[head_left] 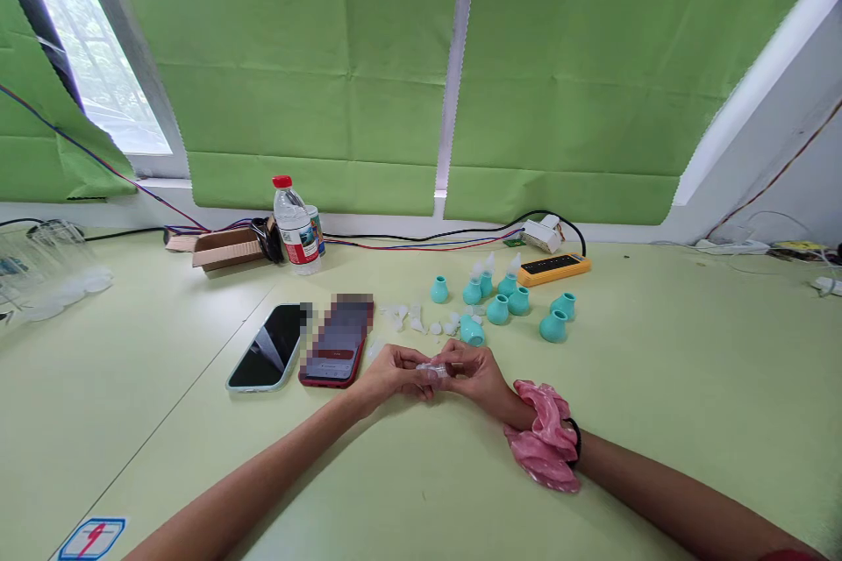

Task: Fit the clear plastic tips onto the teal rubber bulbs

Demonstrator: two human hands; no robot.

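Both hands meet over the table and pinch a small clear plastic piece (432, 369) between them. My left hand (393, 375) grips its left side with thumb and fingers. On the other side, my right hand (474, 375) closes on the same piece, with a pink scrunchie (543, 436) around the wrist. Just beyond the fingers lies a teal rubber bulb (472, 330). More teal bulbs (498, 309) stand farther back, a few topped with clear pointed nozzles (514, 266). Loose translucent pieces (416, 318) are scattered behind the hands.
Two phones lie left of the hands, a pale-cased one (267, 351) and a red-cased one (338, 355). Behind stand a water bottle (297, 228), a cardboard box (227, 250) and a yellow power strip (553, 269). Clear plastic bags (49, 272) rest at far left.
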